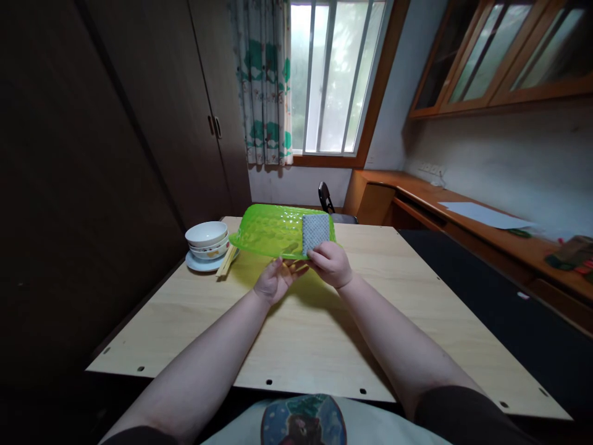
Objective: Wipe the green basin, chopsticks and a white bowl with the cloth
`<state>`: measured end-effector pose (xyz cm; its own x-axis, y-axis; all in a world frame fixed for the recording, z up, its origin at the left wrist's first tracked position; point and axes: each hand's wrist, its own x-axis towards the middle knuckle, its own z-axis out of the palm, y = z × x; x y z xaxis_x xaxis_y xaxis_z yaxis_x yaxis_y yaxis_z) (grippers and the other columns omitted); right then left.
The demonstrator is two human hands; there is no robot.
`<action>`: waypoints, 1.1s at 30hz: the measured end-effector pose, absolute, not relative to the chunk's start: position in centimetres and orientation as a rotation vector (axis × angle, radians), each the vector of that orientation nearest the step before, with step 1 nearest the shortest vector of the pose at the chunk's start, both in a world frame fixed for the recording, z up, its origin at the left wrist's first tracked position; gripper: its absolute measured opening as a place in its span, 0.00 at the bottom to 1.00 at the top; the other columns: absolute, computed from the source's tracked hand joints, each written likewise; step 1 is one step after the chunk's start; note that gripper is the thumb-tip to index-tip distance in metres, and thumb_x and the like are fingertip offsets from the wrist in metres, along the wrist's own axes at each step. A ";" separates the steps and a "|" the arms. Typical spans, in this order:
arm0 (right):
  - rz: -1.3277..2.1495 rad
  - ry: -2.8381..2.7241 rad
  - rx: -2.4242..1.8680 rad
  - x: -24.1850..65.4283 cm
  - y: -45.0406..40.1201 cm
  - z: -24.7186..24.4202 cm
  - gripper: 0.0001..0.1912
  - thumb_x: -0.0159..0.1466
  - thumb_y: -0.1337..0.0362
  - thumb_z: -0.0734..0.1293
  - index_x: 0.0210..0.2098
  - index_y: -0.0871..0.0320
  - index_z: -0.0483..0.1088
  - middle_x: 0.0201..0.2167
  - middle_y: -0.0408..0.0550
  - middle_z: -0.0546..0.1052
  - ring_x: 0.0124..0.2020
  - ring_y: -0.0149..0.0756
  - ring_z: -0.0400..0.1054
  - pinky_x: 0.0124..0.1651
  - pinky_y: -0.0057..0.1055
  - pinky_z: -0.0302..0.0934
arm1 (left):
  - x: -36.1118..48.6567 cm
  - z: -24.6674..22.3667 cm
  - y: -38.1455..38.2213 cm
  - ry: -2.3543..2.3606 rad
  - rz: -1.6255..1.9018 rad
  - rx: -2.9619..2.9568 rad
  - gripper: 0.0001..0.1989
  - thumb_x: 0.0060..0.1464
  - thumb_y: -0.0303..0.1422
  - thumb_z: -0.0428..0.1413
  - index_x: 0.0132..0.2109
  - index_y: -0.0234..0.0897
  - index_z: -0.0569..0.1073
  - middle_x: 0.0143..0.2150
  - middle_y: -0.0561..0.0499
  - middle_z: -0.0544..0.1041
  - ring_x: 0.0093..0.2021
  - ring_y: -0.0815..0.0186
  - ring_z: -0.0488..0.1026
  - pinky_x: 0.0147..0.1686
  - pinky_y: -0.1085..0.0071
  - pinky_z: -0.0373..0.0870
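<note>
A translucent green plastic basin (273,230) with a dimpled surface is held up tilted over the table. My left hand (274,281) grips its near rim, thumb at the edge and some fingers underneath. At the basin's right end, my right hand (332,264) is closed on a grey textured cleaning cloth (315,231), which lies against the basin wall. The right fingertips are partly hidden behind the rim.
Left on the wooden table (287,346) are stacked white bowls (206,233) on a plate (198,264), with light chopsticks (224,266) leaning beside them. Behind the table stands a dark chair (325,198). A long desk (417,194) with paper (486,214) runs along the right wall.
</note>
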<state>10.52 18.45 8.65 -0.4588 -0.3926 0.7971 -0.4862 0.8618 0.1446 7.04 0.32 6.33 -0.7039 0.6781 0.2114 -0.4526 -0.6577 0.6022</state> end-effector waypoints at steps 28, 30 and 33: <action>0.387 -2.310 0.305 11.5 16.2 11.7 0.19 0.67 0.59 0.59 0.56 0.55 0.66 0.42 0.52 0.78 0.42 0.42 0.71 0.43 0.37 0.63 | 7.2 5.1 1.0 0.867 2.334 0.435 0.16 0.44 0.25 0.53 0.42 0.34 0.78 0.38 0.44 0.81 0.47 0.51 0.76 0.54 0.48 0.64; 0.441 -2.282 0.247 11.2 17.1 11.8 0.19 0.66 0.59 0.59 0.54 0.55 0.68 0.44 0.52 0.78 0.42 0.42 0.71 0.43 0.37 0.63 | 7.1 5.3 0.9 0.850 2.347 0.437 0.19 0.44 0.25 0.53 0.45 0.34 0.77 0.40 0.44 0.81 0.47 0.52 0.76 0.54 0.48 0.64; 0.488 -2.250 0.128 10.9 18.2 11.9 0.18 0.66 0.58 0.60 0.53 0.55 0.69 0.41 0.52 0.78 0.38 0.43 0.72 0.40 0.36 0.63 | 7.1 5.4 0.7 0.836 2.357 0.443 0.22 0.44 0.25 0.53 0.49 0.35 0.75 0.43 0.43 0.81 0.46 0.53 0.76 0.54 0.49 0.65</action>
